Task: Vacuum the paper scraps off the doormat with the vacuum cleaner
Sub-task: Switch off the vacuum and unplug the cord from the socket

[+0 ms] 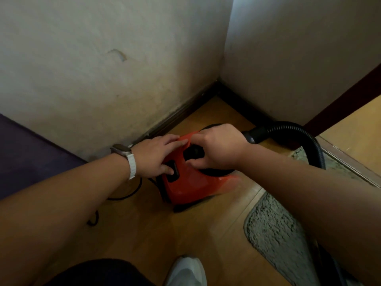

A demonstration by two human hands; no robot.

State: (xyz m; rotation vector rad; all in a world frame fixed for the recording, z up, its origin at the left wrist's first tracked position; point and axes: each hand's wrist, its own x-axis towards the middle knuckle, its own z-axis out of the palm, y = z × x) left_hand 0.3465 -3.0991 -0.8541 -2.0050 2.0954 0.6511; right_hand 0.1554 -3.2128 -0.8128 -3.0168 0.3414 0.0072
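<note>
A red canister vacuum cleaner stands on the wooden floor near the wall corner. My left hand lies flat on its top, the thumb on a black button panel. My right hand curls around the black handle at the top of the body. A black ribbed hose arcs from the vacuum's far side to the right and down behind my right arm. The grey shaggy doormat lies at the lower right, partly covered by my right arm. No paper scraps show on the visible part.
White walls meet in a corner just behind the vacuum. A black power cord loops on the floor at its left. A purple surface sits at the far left. A door threshold crosses the right. My white shoe is below.
</note>
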